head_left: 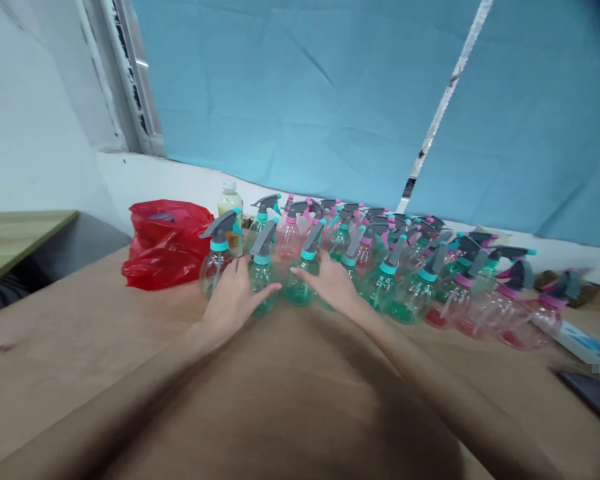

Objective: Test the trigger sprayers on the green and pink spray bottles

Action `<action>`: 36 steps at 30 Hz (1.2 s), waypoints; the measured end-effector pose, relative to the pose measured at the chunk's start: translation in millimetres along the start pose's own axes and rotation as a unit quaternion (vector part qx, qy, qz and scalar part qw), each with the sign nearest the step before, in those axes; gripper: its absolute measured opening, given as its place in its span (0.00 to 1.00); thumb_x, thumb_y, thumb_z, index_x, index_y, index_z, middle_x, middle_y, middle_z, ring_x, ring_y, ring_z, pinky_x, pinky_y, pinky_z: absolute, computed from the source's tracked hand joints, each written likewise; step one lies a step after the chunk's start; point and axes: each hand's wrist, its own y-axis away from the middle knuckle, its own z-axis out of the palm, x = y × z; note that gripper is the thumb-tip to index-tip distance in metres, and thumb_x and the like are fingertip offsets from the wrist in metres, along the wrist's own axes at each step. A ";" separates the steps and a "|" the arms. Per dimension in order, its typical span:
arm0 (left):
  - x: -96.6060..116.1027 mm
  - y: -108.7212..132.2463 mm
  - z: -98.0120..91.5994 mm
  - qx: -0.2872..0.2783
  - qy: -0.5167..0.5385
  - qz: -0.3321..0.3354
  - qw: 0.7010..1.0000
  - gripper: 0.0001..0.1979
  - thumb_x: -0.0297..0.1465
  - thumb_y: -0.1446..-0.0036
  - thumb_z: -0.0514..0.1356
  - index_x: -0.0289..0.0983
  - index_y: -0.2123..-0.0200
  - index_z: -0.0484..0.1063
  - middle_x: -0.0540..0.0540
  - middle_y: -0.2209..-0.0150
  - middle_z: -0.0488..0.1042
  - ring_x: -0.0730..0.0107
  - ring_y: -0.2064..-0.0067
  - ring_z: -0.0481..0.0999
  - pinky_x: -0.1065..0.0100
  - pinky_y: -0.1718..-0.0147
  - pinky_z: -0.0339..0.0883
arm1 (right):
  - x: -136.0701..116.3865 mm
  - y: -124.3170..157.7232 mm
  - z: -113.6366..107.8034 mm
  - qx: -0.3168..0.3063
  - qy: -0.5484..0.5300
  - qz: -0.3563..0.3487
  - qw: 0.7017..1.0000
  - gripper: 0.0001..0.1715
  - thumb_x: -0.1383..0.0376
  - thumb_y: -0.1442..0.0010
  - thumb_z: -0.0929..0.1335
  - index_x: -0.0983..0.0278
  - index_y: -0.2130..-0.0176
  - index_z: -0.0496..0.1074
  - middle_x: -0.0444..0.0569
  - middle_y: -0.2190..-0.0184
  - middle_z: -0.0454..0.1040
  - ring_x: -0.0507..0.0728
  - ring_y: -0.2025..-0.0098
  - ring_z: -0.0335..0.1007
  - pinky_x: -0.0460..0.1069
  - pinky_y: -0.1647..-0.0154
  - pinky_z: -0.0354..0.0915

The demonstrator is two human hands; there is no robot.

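My left hand [235, 293] is curled round the left side of a green spray bottle [263, 272] with a turquoise collar, its thumb across the front. Similarly, my right hand [333, 281] holds another green spray bottle [300, 291] from the right, thumb over its front and the fingertips partly hidden behind. Both bottles stand upright on the table, slightly apart. Left of my left hand is a spray bottle [211, 273] with a grey trigger head. A further green spray bottle [350, 263] stands just beyond my right hand, partly covered by it.
Rows of green and pink spray bottles [463, 297] stretch rightward along the wall. A red plastic bag [167, 247] and a white-capped drink bottle [229, 199] are at the left. A dark flat object [593, 397] lies at the right on the wooden table [70, 333].
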 end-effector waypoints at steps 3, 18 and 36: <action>1.8 -3.9 -0.6 0.001 -0.010 -0.004 1.000 0.35 0.49 0.46 0.58 0.25 0.47 0.59 0.30 0.54 0.69 0.46 0.51 0.70 0.53 0.55 0.67 | -2.1 -2.6 4.5 -0.013 0.004 0.008 1.000 0.43 0.44 0.44 0.63 0.75 0.43 0.59 0.67 0.57 0.75 0.72 0.54 0.71 0.60 0.58 0.66; 12.8 3.8 -20.2 0.003 0.055 -0.004 0.998 0.34 0.48 0.45 0.57 0.33 0.42 0.56 0.33 0.48 0.66 0.47 0.46 0.68 0.49 0.50 0.64 | -2.1 6.6 1.5 -0.020 -0.014 -0.033 0.999 0.51 0.42 0.45 0.62 0.78 0.39 0.52 0.69 0.53 0.71 0.71 0.52 0.69 0.60 0.59 0.67; 135.2 15.1 -25.3 -0.168 0.298 0.041 0.939 0.32 0.42 0.50 0.63 0.39 0.44 0.59 0.40 0.49 0.71 0.53 0.50 0.73 0.54 0.54 0.69 | 36.4 110.0 -48.2 -0.026 -0.011 -0.133 0.991 0.38 0.44 0.46 0.63 0.68 0.47 0.65 0.59 0.54 0.70 0.66 0.58 0.72 0.57 0.63 0.68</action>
